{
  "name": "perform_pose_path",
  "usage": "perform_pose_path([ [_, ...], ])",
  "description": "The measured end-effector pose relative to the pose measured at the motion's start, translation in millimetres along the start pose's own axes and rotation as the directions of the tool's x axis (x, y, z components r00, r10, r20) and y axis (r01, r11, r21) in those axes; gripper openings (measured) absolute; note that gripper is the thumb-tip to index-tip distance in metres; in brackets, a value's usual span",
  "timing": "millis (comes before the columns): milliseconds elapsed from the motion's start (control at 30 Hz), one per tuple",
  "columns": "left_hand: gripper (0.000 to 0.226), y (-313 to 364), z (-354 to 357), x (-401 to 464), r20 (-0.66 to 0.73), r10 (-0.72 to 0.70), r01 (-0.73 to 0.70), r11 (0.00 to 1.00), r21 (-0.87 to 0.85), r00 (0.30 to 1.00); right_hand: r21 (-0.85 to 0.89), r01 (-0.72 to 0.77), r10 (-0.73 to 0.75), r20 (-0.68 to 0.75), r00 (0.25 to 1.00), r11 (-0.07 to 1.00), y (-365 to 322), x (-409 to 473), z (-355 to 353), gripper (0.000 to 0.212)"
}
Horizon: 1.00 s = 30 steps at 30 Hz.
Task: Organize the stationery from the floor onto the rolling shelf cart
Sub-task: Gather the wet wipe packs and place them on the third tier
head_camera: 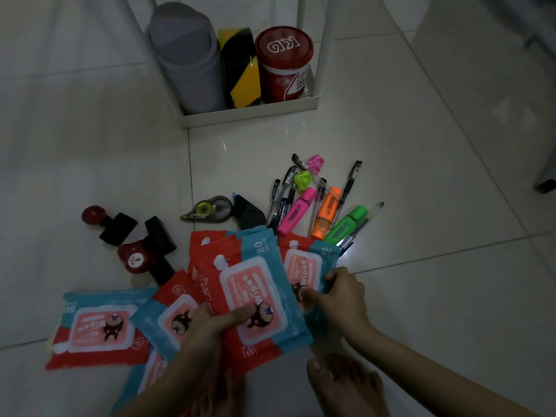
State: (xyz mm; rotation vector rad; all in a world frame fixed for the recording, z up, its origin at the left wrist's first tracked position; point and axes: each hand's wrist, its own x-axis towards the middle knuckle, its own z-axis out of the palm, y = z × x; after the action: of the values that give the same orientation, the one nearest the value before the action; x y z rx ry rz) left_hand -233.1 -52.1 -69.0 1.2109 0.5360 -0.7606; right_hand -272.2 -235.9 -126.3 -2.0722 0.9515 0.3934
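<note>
Fingers of the left hand (pixel 210 322) curl round the lower edge of a stack of wipes packs (pixel 255 296), thumb pressed on the top pack's label, while the right hand (pixel 340 291) pinches the near corner of a single wipes pack (pixel 304 266) lying just to the right of the stack. Both packs have their long axes pointing away from the person, roughly toward the rolling shelf cart (pixel 249 114), which stands well ahead on the floor. The single pack touches the stack's right edge, so the right hand is the nearer one; it probably needs only to slide the pack leftward onto the stack before both go forward.
</note>
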Motion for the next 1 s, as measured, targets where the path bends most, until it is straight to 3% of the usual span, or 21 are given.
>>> perform_pose_path([
  [67,0.076,-2,1,1,0.022,-0.007,0.007,1.000,0.013,1.000,0.021,0.008,-0.008,-0.002,1.000,1.000,-2,-6,0,0.049],
  [167,0.065,-5,2,4,0.016,-0.032,0.032,0.999,0.017,0.999,-0.108,0.062,-0.067,-0.040,0.997,0.992,-4,-18,-3,0.091],
  [233,0.056,-7,3,5,0.005,-0.058,0.058,0.998,-0.013,0.998,-0.113,0.092,-0.100,-0.065,0.993,0.989,-7,-23,-1,0.103],
  [333,0.039,-7,2,8,-0.002,-0.106,0.105,0.992,-0.071,0.994,-0.004,0.092,-0.092,-0.083,0.992,0.996,-9,-23,7,0.094],
  [433,0.019,-6,0,12,-0.008,-0.124,0.122,0.987,-0.108,0.992,0.044,0.044,-0.042,-0.042,0.998,0.998,-11,-14,13,0.069],
  [567,0.038,-9,1,17,0.025,-0.142,0.143,0.987,-0.074,0.990,-0.012,-0.041,0.042,0.038,0.998,0.999,-13,1,13,0.050],
  [700,0.055,-13,2,20,0.047,-0.121,0.122,0.992,-0.010,0.991,-0.008,0.009,-0.008,0.123,0.992,1.000,-20,3,3,0.042],
  [867,0.051,-3,1,21,0.126,-0.089,0.093,0.995,-0.029,0.988,0.343,-0.043,-0.103,0.397,0.912,0.938,-35,-6,-29,0.043],
  [1000,0.051,8,3,18,0.178,-0.076,0.087,0.995,-0.052,0.981,0.554,-0.130,-0.134,0.411,0.902,0.823,-43,-7,-52,0.038],
])
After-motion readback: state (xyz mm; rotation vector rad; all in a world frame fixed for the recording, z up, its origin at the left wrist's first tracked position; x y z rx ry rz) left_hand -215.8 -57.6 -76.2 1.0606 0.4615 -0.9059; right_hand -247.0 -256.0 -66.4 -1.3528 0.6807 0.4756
